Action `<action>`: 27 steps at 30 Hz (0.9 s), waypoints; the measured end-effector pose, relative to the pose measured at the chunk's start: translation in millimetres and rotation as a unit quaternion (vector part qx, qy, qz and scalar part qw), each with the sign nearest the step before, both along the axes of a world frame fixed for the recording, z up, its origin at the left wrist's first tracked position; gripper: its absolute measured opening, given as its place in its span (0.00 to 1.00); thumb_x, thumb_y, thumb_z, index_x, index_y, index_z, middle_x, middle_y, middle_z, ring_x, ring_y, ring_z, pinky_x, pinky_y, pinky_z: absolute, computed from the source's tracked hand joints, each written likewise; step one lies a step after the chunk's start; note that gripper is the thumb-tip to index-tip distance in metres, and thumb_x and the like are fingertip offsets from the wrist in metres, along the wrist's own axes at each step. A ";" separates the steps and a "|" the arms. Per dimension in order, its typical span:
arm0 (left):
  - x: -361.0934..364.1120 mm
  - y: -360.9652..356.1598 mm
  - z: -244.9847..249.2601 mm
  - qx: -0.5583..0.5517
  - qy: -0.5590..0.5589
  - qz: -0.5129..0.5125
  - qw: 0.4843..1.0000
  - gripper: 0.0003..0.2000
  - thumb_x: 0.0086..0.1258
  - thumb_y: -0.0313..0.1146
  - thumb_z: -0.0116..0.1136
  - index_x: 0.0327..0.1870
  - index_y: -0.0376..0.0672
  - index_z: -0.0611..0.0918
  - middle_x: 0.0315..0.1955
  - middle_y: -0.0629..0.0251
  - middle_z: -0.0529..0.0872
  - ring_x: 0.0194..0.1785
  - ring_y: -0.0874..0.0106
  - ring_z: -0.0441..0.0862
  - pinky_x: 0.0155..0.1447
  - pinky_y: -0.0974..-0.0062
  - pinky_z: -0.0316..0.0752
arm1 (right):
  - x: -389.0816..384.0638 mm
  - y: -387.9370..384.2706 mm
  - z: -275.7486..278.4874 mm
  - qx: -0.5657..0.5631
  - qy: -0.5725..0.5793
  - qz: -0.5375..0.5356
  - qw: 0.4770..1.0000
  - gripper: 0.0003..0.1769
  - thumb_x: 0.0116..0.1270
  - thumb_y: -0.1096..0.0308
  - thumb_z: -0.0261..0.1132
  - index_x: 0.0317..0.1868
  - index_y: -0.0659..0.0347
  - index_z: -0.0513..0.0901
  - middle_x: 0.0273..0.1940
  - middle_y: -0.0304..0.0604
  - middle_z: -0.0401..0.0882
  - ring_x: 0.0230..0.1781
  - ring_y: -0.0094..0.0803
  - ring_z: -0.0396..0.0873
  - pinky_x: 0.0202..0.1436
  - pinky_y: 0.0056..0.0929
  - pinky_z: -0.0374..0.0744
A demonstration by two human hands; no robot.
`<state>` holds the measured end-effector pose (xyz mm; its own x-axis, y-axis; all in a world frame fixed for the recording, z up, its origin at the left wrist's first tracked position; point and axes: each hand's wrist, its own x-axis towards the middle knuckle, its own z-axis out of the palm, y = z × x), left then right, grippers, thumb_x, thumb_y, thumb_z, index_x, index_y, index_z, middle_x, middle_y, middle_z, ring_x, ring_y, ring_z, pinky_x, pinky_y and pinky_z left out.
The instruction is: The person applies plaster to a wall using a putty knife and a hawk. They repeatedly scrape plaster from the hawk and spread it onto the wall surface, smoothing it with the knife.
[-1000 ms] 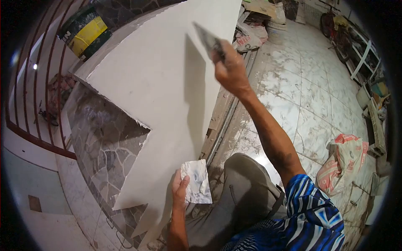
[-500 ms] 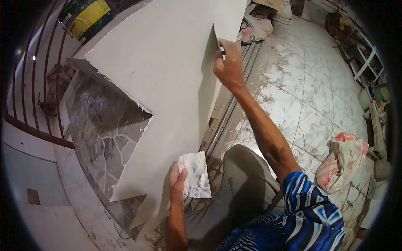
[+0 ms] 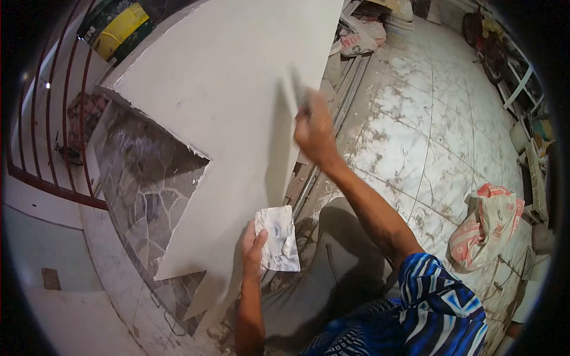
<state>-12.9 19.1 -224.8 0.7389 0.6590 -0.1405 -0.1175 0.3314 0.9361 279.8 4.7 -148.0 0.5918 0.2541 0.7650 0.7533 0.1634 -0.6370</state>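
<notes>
A wide white panel (image 3: 219, 77) with a ragged, stepped lower-left edge spreads in front of me. My right hand (image 3: 316, 127) is closed round a putty knife (image 3: 291, 88), smeared by motion, close over the panel's right side. Its blade points up and to the left, and a shadow falls beside it on the white surface. Lower down, my left hand (image 3: 253, 252) grips a small rectangular plate (image 3: 279, 237) by its left edge, thumb on top. White putty is smeared over the plate's face.
Grey stone-patterned facing (image 3: 148, 196) lies below the stepped edge, with brown railing bars (image 3: 47, 118) at far left. A dark bucket with a yellow band (image 3: 122, 29) stands at upper left. Right are marbled floor tiles (image 3: 409, 118) and a crumpled red-and-white sack (image 3: 490, 225).
My right hand and the putty knife have moved down and slightly left along the panel, the blade now blurred. My left hand has raised the plate a little.
</notes>
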 end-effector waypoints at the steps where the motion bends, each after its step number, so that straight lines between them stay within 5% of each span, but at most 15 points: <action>1: 0.2 0.8 2.4 0.005 -0.001 -0.004 1.000 0.21 0.78 0.32 0.53 0.67 0.33 0.72 0.58 0.61 0.80 0.60 0.74 0.76 0.68 0.73 0.68 | 18.6 6.7 1.9 -0.028 0.070 -0.048 0.996 0.22 0.62 0.79 0.57 0.58 0.75 0.74 0.53 0.68 0.76 0.52 0.60 0.78 0.58 0.50 0.76; 2: -0.2 1.0 3.7 0.010 -0.002 -0.007 1.000 0.21 0.77 0.31 0.53 0.68 0.33 0.72 0.58 0.61 0.80 0.60 0.74 0.76 0.68 0.73 0.68 | 38.0 13.9 5.5 -0.055 0.139 -0.096 0.984 0.20 0.65 0.76 0.55 0.57 0.75 0.74 0.52 0.69 0.75 0.51 0.61 0.77 0.57 0.51 0.76; 5: -2.4 2.0 -3.5 -0.016 -0.010 0.000 1.000 0.21 0.77 0.31 0.54 0.68 0.33 0.72 0.58 0.61 0.80 0.60 0.74 0.76 0.68 0.73 0.69 | 82.4 25.6 19.4 -0.122 0.284 0.002 0.951 0.20 0.67 0.72 0.53 0.57 0.75 0.74 0.50 0.70 0.75 0.50 0.63 0.77 0.58 0.52 0.75; 11: -3.4 1.7 -1.6 -0.014 0.001 -0.004 1.000 0.20 0.77 0.31 0.54 0.66 0.33 0.72 0.56 0.62 0.80 0.58 0.74 0.76 0.67 0.74 0.69 | 12.5 32.0 34.6 0.003 -0.018 -0.047 0.999 0.21 0.60 0.79 0.57 0.56 0.73 0.75 0.53 0.64 0.76 0.53 0.60 0.77 0.58 0.49 0.77; 14: -1.2 -0.3 5.3 -0.014 0.007 -0.005 1.000 0.20 0.77 0.31 0.54 0.66 0.33 0.73 0.56 0.62 0.81 0.58 0.75 0.76 0.67 0.74 0.69 | -23.4 9.4 35.2 0.017 -0.142 0.038 0.989 0.23 0.58 0.82 0.58 0.57 0.72 0.75 0.53 0.60 0.76 0.53 0.57 0.77 0.58 0.47 0.78; 17: -0.3 1.0 5.4 -0.004 0.010 -0.005 1.000 0.20 0.77 0.32 0.54 0.65 0.33 0.73 0.56 0.62 0.81 0.58 0.75 0.76 0.66 0.74 0.69 | -7.3 -5.6 36.0 0.029 -0.140 0.080 0.986 0.24 0.59 0.83 0.58 0.59 0.71 0.74 0.52 0.60 0.76 0.52 0.57 0.77 0.58 0.45 0.79; 20: -2.7 0.6 4.1 0.000 0.005 -0.004 1.000 0.20 0.77 0.33 0.55 0.65 0.34 0.73 0.56 0.63 0.80 0.58 0.75 0.76 0.66 0.74 0.68 | 38.0 4.8 41.5 -0.002 -0.062 -0.055 0.997 0.26 0.59 0.82 0.58 0.60 0.70 0.74 0.52 0.58 0.75 0.52 0.56 0.77 0.57 0.45 0.79; 23: -1.1 -2.9 13.5 0.017 0.012 0.005 1.000 0.21 0.77 0.34 0.55 0.66 0.34 0.73 0.56 0.63 0.80 0.58 0.75 0.75 0.67 0.74 0.67 | 55.1 18.0 58.2 0.009 -0.037 -0.045 0.998 0.27 0.56 0.83 0.57 0.60 0.70 0.74 0.51 0.58 0.76 0.49 0.56 0.77 0.55 0.45 0.79; 26: -0.5 -3.6 15.3 0.017 0.016 0.013 1.000 0.21 0.77 0.34 0.55 0.66 0.34 0.73 0.56 0.63 0.80 0.59 0.74 0.75 0.68 0.74 0.66 | 44.3 40.4 53.6 0.047 -0.119 -0.102 0.987 0.19 0.66 0.81 0.56 0.58 0.70 0.74 0.48 0.58 0.75 0.44 0.50 0.77 0.51 0.42 0.78; 27: -1.1 -2.4 13.4 0.017 0.014 0.009 1.000 0.21 0.77 0.34 0.55 0.66 0.34 0.73 0.56 0.62 0.80 0.59 0.74 0.75 0.68 0.74 0.66 | 24.4 38.6 56.6 0.024 -0.105 -0.107 0.988 0.25 0.58 0.84 0.55 0.58 0.71 0.74 0.50 0.58 0.74 0.50 0.51 0.76 0.55 0.43 0.77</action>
<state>-14.0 16.7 -211.5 0.7231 0.6770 -0.1376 -0.0973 0.2969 0.9499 304.1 43.2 -91.4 0.4550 0.1005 0.8848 0.8886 0.0134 -0.4585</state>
